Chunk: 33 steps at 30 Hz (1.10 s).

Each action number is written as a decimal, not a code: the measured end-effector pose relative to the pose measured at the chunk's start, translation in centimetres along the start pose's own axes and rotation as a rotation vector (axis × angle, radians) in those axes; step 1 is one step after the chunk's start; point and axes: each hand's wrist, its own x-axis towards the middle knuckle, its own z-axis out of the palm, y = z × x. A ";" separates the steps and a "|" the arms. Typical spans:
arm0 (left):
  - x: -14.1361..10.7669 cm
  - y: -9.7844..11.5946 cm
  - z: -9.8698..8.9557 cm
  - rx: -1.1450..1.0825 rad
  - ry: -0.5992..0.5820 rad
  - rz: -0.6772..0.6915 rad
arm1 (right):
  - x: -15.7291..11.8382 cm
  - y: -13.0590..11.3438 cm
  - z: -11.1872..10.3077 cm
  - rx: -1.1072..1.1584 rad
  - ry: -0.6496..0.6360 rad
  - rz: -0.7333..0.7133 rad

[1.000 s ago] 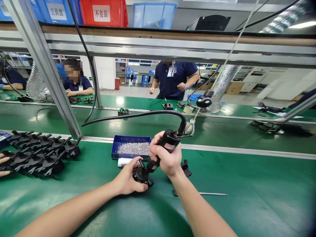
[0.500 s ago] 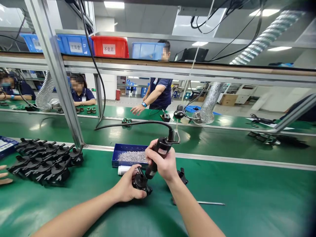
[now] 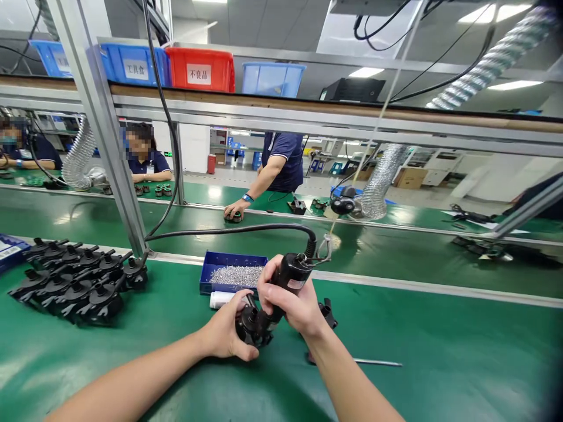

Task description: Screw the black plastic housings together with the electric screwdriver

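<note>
My left hand (image 3: 229,331) is closed around a black plastic pump-like housing (image 3: 250,319) with a round top and a stubby spout, holding it at the green bench top. In my right hand (image 3: 292,302) is a black electric screwdriver (image 3: 294,272), tilted, its lower end against the right side of the housing. The driver's tip is hidden by the housing. From the tool's top a thick black cable (image 3: 229,230) runs off to the left. Behind my hands lies a blue tray (image 3: 211,288) of small silvery screws (image 3: 237,275), with a white cylinder (image 3: 220,300) in front of it.
Several similar black housings (image 3: 79,287) stand in rows at the left. Another black part (image 3: 328,313) sits partly behind my right wrist, near a screwdriver with a metal shaft (image 3: 378,363). A metal post (image 3: 105,135) rises at left. Across the bench, a person's hand (image 3: 237,209) touches small parts.
The electric screwdriver has shifted slightly down and right, further along the housing's right side. Across the bench, the person's hand has lowered onto small parts. The view has shifted a little.
</note>
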 end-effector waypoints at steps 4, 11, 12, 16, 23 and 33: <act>0.0 0.0 0.1 -0.010 0.012 -0.026 | -0.4 0.4 0.7 -0.019 0.024 -0.007; 0.0 -0.1 0.4 -0.069 0.018 -0.061 | -0.4 0.1 1.3 -0.083 0.135 -0.013; 0.0 -0.1 0.4 -0.078 0.016 -0.067 | -0.4 0.0 1.4 -0.056 0.138 -0.013; 0.0 0.1 0.2 -0.064 0.015 -0.066 | -0.2 -0.1 1.7 -0.013 0.169 -0.023; -0.8 -0.6 1.4 -0.006 -0.001 -0.050 | 0.5 -0.8 1.2 -0.091 0.174 0.042; -1.7 -1.2 3.0 0.041 0.005 -0.130 | 1.0 0.1 -0.1 -0.102 0.198 -0.063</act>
